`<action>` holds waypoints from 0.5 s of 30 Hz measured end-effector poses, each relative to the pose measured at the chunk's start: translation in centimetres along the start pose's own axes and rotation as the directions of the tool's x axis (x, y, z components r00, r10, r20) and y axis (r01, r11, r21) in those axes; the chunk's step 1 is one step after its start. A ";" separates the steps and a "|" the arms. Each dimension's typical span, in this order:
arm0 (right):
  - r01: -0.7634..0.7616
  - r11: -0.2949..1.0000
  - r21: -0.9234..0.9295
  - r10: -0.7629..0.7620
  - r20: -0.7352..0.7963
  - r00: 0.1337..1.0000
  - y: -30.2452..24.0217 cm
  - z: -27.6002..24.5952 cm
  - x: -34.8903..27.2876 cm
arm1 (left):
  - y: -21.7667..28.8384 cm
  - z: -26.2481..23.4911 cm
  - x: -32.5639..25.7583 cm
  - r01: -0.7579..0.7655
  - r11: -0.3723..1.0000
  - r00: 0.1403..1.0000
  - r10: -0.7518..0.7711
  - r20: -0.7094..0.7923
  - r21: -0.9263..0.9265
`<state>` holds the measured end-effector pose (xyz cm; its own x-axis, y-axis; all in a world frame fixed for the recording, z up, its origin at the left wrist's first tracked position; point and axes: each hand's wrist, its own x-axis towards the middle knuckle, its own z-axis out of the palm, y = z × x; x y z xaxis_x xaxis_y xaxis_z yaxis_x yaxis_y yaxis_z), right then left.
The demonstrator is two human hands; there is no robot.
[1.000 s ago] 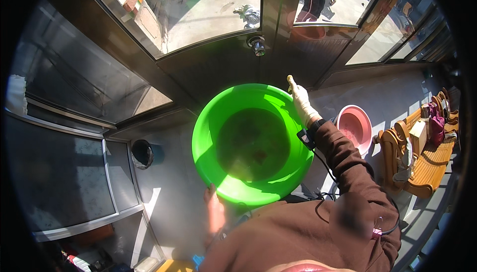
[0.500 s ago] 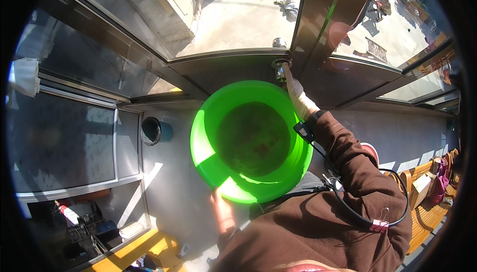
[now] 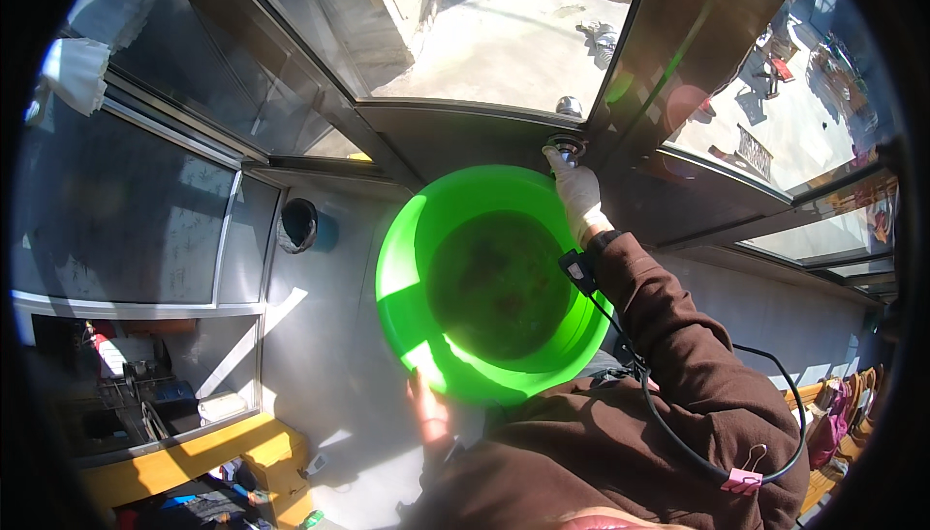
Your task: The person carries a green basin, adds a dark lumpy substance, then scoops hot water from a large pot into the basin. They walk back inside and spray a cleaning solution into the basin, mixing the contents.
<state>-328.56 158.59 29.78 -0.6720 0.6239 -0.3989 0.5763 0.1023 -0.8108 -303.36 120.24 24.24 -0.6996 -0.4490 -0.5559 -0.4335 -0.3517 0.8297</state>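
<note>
Head: right fingers (image 3: 556,158) curled on doorknob (image 3: 574,148)

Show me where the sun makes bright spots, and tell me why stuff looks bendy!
Head view: sun whitens patches on the green tub; head view: a pinkish round glow, probably lens flare, sits by the dark door frame; head view: the fisheye lens curves straight edges.
</note>
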 end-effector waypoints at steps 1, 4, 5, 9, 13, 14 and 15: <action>0.005 1.000 0.001 -0.005 -0.028 1.000 -0.3 0.0 -0.5 | -0.1 -0.3 -0.2 0.033 0.998 0.999 -0.034 0.004 0.053; -0.020 0.999 -0.042 0.017 -0.064 0.998 -0.9 0.3 -1.3 | -0.6 -1.4 -0.6 -0.152 0.984 0.984 0.142 0.105 0.091; -0.030 0.997 -0.069 0.024 -0.081 0.996 -1.1 0.3 -1.5 | -0.8 -1.6 -0.7 -0.269 0.937 0.961 0.244 0.131 0.224; -0.008 0.989 -0.146 -0.010 -0.124 0.992 -1.9 0.4 -2.3 | -2.0 -1.9 -1.1 -0.097 0.995 0.990 0.093 0.106 0.029; 0.004 0.988 -0.152 -0.026 -0.146 0.989 -2.1 0.5 -3.9 | -2.9 -2.6 -1.8 -0.426 0.758 0.898 0.419 0.132 0.494; 0.008 0.991 -0.132 -0.027 -0.138 0.990 -1.9 0.6 -4.4 | -3.0 -3.1 -1.9 -0.487 0.721 0.865 0.478 0.155 0.493; 0.003 0.994 -0.107 -0.019 -0.152 0.988 -1.7 0.8 -4.9 | -3.1 -3.6 -1.9 -0.513 0.782 0.857 0.489 0.161 0.353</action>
<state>-326.63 154.77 32.72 -0.6044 0.7323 -0.3138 0.6212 0.1865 -0.7611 -298.69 119.24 22.56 -0.9034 -0.4242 -0.0628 -0.1814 0.2453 0.9523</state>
